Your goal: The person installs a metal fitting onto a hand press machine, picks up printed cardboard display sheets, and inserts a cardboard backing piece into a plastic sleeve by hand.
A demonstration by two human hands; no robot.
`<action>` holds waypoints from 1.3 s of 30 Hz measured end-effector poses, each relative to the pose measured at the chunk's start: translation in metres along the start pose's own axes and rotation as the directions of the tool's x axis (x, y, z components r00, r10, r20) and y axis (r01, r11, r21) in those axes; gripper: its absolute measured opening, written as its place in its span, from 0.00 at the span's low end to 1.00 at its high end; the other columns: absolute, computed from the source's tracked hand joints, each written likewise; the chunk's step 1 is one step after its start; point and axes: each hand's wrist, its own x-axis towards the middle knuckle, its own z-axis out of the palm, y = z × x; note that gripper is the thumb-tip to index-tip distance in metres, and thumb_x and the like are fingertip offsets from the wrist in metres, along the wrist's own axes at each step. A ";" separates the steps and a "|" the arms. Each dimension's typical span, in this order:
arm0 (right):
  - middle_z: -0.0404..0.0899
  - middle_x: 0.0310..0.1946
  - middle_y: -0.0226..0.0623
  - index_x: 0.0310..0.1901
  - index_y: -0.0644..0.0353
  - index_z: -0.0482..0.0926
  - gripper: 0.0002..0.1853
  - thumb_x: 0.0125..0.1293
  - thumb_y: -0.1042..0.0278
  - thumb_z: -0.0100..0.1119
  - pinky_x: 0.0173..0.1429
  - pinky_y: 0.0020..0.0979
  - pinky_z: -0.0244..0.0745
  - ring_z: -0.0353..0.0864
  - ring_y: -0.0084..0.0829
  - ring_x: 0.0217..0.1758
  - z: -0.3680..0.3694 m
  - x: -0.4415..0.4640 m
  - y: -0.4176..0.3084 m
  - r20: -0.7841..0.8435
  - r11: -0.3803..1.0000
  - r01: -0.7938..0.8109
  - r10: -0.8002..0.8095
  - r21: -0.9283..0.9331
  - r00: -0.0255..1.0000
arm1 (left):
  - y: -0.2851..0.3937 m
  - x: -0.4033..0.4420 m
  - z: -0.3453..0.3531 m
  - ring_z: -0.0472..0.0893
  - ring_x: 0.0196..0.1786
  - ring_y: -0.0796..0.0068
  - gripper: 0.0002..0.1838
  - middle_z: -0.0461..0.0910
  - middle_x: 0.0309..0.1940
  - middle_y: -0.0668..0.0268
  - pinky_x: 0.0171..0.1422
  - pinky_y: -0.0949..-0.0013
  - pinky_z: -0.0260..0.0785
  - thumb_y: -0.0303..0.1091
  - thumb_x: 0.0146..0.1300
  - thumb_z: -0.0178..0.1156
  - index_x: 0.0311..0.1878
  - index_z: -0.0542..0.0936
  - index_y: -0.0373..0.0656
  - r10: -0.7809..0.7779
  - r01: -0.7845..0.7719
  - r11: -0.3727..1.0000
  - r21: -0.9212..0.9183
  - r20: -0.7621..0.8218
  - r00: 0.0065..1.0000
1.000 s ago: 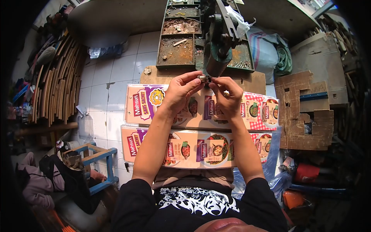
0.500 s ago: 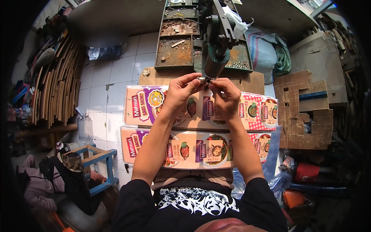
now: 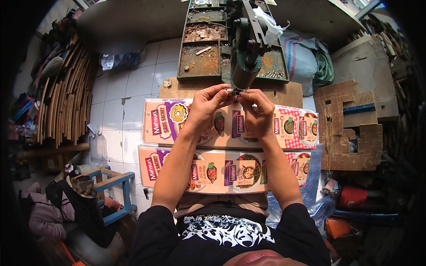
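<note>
My left hand (image 3: pixel 207 104) pinches a small metal piece (image 3: pixel 231 91) between thumb and fingertips, just below the press (image 3: pixel 246 66). My right hand (image 3: pixel 256 108) has its fingertips drawn together beside that piece; I can't tell what they grip. Below the press, under my forearms, lie two printed strips: the upper strip (image 3: pixel 153 139) reads "Mahsuri" and "SAUS SACHET" at its left end, with a yellow badge (image 3: pixel 179 112); the lower strip (image 3: pixel 222 188) repeats "Mahsuri" several times. Finer print is too small to read. Behind the press sits a divided tray (image 3: pixel 200 60) of small parts. Right of the press stands a striped sack (image 3: pixel 300 55), then cut brown boards (image 3: pixel 350 146).
</note>
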 end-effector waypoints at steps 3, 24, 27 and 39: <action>0.83 0.35 0.40 0.40 0.68 0.81 0.06 0.62 0.84 0.66 0.39 0.25 0.78 0.85 0.26 0.35 0.002 -0.001 0.000 -0.011 0.995 -0.046 0.047 0.086 0.999 | 0.000 0.000 0.001 0.85 0.52 0.68 0.16 0.84 0.50 0.58 0.62 0.65 0.79 0.30 0.72 0.60 0.59 0.78 0.32 0.030 -0.028 0.999 -0.039 0.051 0.998; 0.86 0.30 0.34 0.41 0.66 0.83 0.04 0.66 0.79 0.66 0.33 0.20 0.74 0.82 0.16 0.29 0.004 -0.004 0.004 -0.019 0.973 -0.185 0.190 0.140 0.982 | -0.004 0.001 0.000 0.83 0.55 0.66 0.17 0.83 0.53 0.55 0.65 0.64 0.77 0.29 0.71 0.61 0.60 0.77 0.33 0.027 -0.027 1.000 -0.013 0.037 0.999; 0.85 0.28 0.33 0.38 0.66 0.83 0.01 0.67 0.78 0.66 0.30 0.19 0.71 0.79 0.14 0.27 0.005 -0.002 0.003 -0.045 0.982 -0.107 0.116 0.158 0.992 | -0.004 0.001 0.000 0.83 0.55 0.66 0.17 0.83 0.53 0.56 0.65 0.63 0.78 0.29 0.71 0.60 0.60 0.77 0.33 0.035 -0.034 0.999 -0.027 0.041 0.999; 0.84 0.26 0.32 0.34 0.66 0.83 0.03 0.67 0.78 0.66 0.30 0.20 0.70 0.77 0.14 0.26 0.006 -0.004 0.004 -0.054 0.975 -0.131 0.143 0.181 0.988 | -0.009 0.001 0.001 0.84 0.54 0.66 0.16 0.84 0.51 0.56 0.65 0.63 0.78 0.28 0.71 0.60 0.59 0.79 0.33 0.064 -0.064 0.998 -0.001 0.019 0.998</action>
